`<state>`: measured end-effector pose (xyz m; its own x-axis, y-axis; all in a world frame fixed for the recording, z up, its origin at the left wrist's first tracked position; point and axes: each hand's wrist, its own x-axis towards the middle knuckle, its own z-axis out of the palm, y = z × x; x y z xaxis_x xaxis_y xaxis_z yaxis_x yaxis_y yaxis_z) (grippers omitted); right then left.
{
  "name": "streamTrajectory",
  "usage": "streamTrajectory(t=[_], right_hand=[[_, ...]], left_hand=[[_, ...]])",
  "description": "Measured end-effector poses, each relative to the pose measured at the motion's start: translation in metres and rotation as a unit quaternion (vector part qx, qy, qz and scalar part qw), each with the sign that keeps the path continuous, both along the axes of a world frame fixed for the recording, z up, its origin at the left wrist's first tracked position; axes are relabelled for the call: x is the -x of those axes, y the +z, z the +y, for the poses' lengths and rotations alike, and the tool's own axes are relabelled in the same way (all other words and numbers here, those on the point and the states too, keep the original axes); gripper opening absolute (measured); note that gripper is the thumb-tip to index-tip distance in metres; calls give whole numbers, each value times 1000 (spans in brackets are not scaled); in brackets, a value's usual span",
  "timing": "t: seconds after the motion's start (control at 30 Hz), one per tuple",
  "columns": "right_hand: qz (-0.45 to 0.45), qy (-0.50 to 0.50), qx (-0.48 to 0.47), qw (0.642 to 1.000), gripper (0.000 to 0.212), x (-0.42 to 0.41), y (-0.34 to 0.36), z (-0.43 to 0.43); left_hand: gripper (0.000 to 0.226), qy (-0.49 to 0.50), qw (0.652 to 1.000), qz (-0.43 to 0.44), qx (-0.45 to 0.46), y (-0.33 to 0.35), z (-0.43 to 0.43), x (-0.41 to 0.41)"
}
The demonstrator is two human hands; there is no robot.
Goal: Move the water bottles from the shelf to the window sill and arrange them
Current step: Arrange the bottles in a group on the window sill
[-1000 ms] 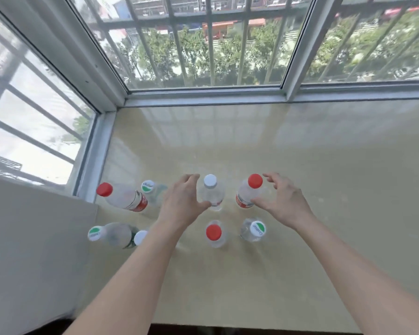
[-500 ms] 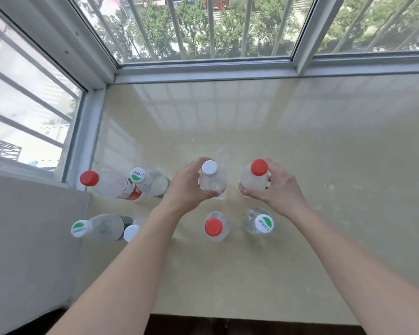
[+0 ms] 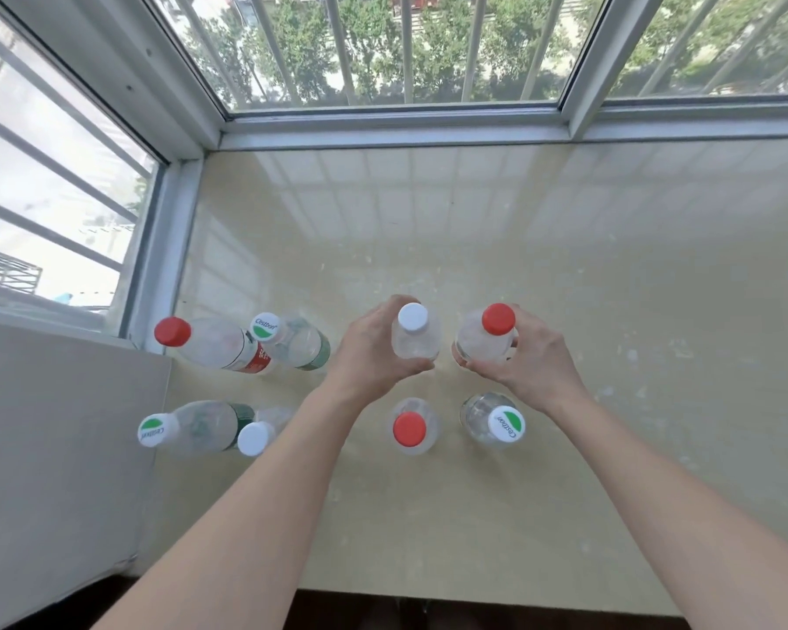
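Observation:
Several clear water bottles stand upright in two rows on the beige window sill [image 3: 519, 275]. My left hand [image 3: 369, 347] grips a white-capped bottle [image 3: 414, 331] in the far row. Beside it, my right hand [image 3: 526, 356] grips a red-capped bottle [image 3: 492, 336]. In front of them stand a red-capped bottle [image 3: 410, 428] and a green-and-white-capped bottle [image 3: 501, 422]. To the left are a red-capped bottle [image 3: 201, 341], a green-capped one [image 3: 287, 341], another green-capped one [image 3: 178, 429] and a white-capped one [image 3: 253, 437], partly behind my left forearm.
Barred windows [image 3: 406, 47] enclose the sill at the back and on the left [image 3: 42, 175]. A grey wall [image 3: 55, 447] borders the near left. The sill's front edge [image 3: 474, 597] runs below my arms.
Both hands closed round the two far-row bottles, which they were only reaching for a second ago. The view has tilted downward a little.

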<state>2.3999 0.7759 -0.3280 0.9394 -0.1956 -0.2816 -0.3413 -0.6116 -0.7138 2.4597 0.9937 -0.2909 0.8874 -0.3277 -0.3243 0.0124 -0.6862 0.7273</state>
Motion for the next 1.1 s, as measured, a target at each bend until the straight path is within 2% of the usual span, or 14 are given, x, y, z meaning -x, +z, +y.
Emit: streamTrajectory(t=[0.2, 0.6, 0.8, 0.93, 1.1], right_hand=[[5, 1, 11, 1000, 50, 0, 2, -6], [4, -1, 24, 1000, 56, -3, -5, -2], [19, 10, 21, 1000, 63, -4, 0, -3], [13, 3, 5, 1000, 78, -2, 9, 0], [1, -12, -6, 1000, 71, 4, 20, 3]], left_hand=[[66, -10, 1000, -4, 2, 2, -3, 0], [64, 6, 1000, 6, 6, -2, -1, 0], [65, 4, 1000, 18, 7, 0, 1, -1], [73, -5, 1000, 25, 11, 1, 0, -3], [64, -1, 999, 24, 35, -2, 2, -2]])
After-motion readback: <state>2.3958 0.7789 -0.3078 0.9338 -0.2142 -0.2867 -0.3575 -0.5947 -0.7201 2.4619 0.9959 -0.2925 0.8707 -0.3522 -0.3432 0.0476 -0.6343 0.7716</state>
